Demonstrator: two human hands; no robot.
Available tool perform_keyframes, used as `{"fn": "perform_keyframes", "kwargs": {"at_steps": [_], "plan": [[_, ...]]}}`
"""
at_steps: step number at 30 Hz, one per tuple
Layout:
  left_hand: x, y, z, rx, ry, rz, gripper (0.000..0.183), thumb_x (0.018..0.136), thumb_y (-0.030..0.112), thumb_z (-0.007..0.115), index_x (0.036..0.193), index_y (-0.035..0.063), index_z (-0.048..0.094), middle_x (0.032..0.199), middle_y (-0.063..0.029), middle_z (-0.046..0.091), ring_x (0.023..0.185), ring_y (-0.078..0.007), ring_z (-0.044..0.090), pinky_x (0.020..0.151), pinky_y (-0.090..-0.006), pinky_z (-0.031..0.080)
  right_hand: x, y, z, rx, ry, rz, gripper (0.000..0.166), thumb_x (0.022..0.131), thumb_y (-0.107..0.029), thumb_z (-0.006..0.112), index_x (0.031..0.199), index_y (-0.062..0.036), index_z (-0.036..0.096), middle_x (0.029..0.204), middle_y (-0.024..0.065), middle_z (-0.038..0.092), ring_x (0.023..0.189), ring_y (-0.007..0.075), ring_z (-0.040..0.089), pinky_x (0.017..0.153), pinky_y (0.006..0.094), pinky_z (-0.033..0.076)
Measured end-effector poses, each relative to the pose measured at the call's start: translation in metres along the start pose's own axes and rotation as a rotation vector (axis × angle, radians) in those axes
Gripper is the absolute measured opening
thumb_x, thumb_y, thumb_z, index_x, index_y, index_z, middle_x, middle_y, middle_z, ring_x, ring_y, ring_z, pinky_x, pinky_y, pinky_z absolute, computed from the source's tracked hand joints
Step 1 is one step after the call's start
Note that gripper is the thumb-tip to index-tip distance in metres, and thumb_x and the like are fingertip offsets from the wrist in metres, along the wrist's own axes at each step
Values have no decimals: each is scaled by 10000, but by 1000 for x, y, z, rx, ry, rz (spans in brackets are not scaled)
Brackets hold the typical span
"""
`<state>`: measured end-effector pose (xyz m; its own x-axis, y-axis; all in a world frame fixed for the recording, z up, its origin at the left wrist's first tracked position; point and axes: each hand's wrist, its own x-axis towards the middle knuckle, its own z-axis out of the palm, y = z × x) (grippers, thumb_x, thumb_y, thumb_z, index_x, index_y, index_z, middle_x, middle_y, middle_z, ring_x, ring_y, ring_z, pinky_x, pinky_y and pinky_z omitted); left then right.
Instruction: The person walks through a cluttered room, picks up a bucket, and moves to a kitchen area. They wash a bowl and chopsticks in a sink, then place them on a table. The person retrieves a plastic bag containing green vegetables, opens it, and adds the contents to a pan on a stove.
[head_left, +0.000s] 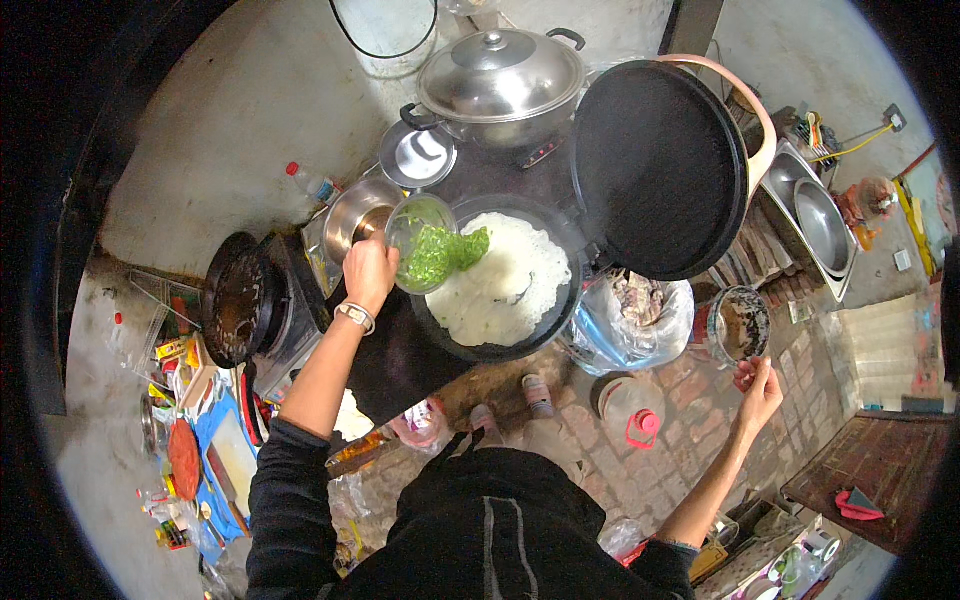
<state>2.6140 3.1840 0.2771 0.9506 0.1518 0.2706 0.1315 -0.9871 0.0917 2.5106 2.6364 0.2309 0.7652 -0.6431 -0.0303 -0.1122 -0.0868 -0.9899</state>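
My left hand (371, 268) grips a clear bowl (405, 217), tilted over the left edge of a black electric griddle (571, 319). Chopped green vegetable (435, 255) slides from the bowl onto a pale, thin layer of batter (517, 262) on the griddle. The griddle's round black lid (660, 169) stands raised on its right, with a pinkish handle. My right hand (761, 390) is held out at the right, fingers curled and partly hidden. Just above it in the picture is a pot with dark residue (742, 326); whether the fingers touch or hold anything is unclear.
A lidded steel pot (502, 82), a small plate (418, 154) and a steel bowl (360, 214) stand behind and left of the griddle. A dark wok (238, 300) is farther left. A plastic-lined bin (637, 322) and a jug with red cap (634, 412) are at right.
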Motion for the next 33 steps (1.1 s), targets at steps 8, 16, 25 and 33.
{"fn": "perform_keyframes", "kwargs": {"at_steps": [8, 16, 25, 33], "plan": [[-39, -3, -20, 97, -40, 138, 143, 733, 139, 550, 700, 11, 498, 583, -189, 560, 570, -344, 573, 533, -424, 463, -17, -4, 19, 10, -25, -22, 338, 888, -274, 468, 841, 35, 595, 661, 73, 600, 545, 93, 540, 500, 222, 466], [-69, 3, -23, 46, -29, 244, 129, 753, 129, 536, 724, 26, 463, 599, -151, 564, 534, -315, 567, 495, -399, 458, -29, 5, 12, 47, -37, -5, 338, 887, -280, 469, 851, 32, 595, 667, 73, 600, 540, 98, 543, 502, 224, 468], [-77, 38, -25, -84, 8, 360, 114, 753, 99, 533, 718, 27, 453, 594, -148, 559, 524, -308, 566, 467, -382, 456, -45, 9, -7, 52, -31, 36, 333, 883, -296, 473, 869, 10, 606, 694, 58, 604, 566, 91, 542, 520, 215, 452], [-43, 69, -11, -99, 44, 449, 111, 766, 103, 515, 737, 28, 438, 602, -154, 560, 510, -323, 559, 450, -400, 446, -60, 9, -25, 61, 57, 37, 336, 884, -280, 476, 830, 31, 591, 663, 75, 592, 537, 103, 540, 493, 230, 460]]}}
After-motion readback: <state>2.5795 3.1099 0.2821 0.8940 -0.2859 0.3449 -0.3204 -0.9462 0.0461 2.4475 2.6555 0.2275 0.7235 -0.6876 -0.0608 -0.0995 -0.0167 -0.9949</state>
